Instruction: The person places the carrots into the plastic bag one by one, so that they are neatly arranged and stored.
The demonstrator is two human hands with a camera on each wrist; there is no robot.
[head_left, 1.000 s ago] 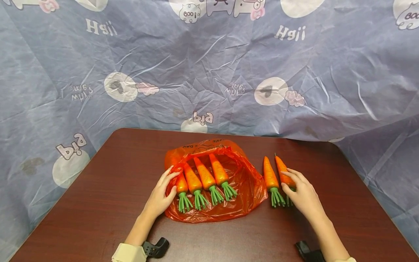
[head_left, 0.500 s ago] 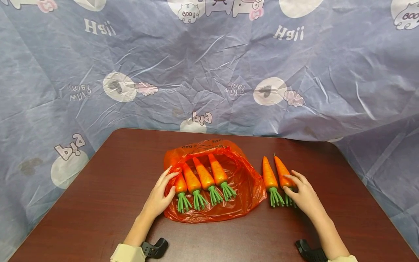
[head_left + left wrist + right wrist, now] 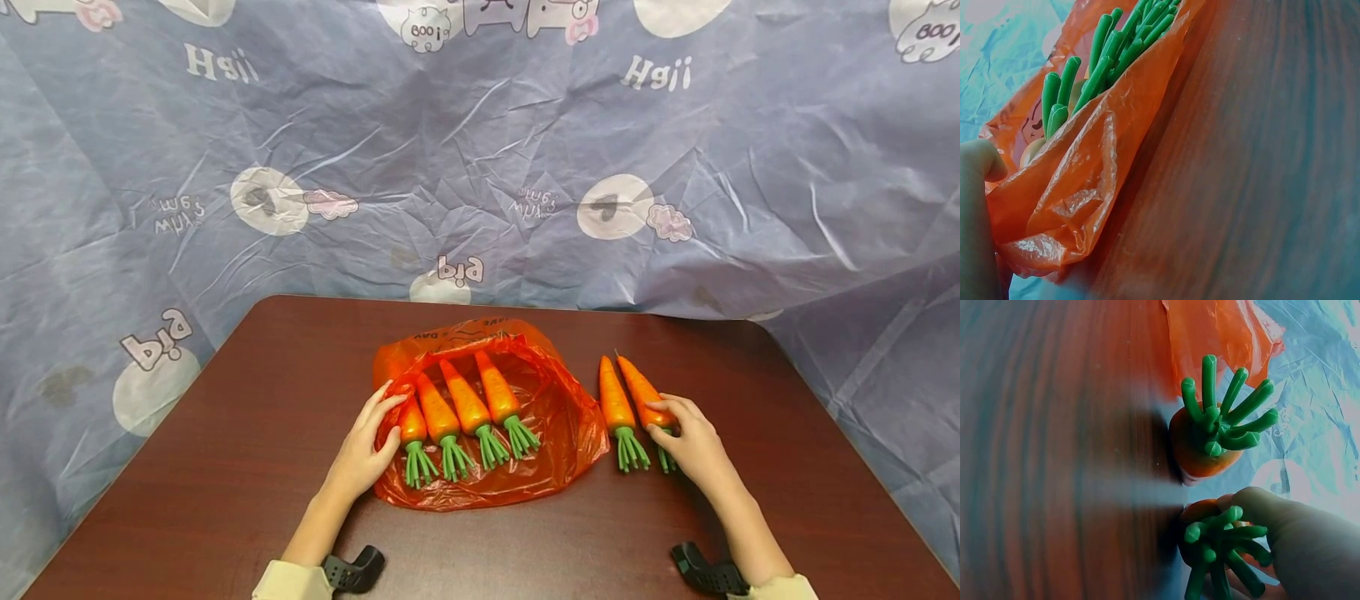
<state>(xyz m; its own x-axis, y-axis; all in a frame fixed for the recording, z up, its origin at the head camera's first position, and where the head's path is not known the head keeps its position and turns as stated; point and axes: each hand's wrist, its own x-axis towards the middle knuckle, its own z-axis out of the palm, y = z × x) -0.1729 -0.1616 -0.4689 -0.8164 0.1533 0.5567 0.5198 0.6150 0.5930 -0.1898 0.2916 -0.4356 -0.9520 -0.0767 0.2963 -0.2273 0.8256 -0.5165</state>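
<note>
In the head view an orange-red plastic bag (image 3: 525, 487) lies with its mouth toward me. Several carrots with stubby green tops, one of them the upright-lying carrot (image 3: 468, 400), rest side by side inside. My left hand (image 3: 366, 450) holds the bag's left edge, beside the leftmost carrot (image 3: 413, 422); in the left wrist view its thumb (image 3: 988, 159) is at the rim. Right of the bag lie two loose carrots. My right hand (image 3: 693, 437) grips the outer carrot (image 3: 639, 387), thumb and fingers on either side near its top. The inner carrot (image 3: 617, 404) lies untouched, close beside it.
Everything lies on a dark reddish-brown table (image 3: 262, 417). A wrinkled blue-grey printed cloth (image 3: 450, 167) hangs behind it. Each wrist wears a black band, the left band (image 3: 356, 569) and the right band (image 3: 705, 571).
The outer carrot has turned in my right hand, its tip swinging left toward the inner carrot. My left hand and the bag keep their place.
</note>
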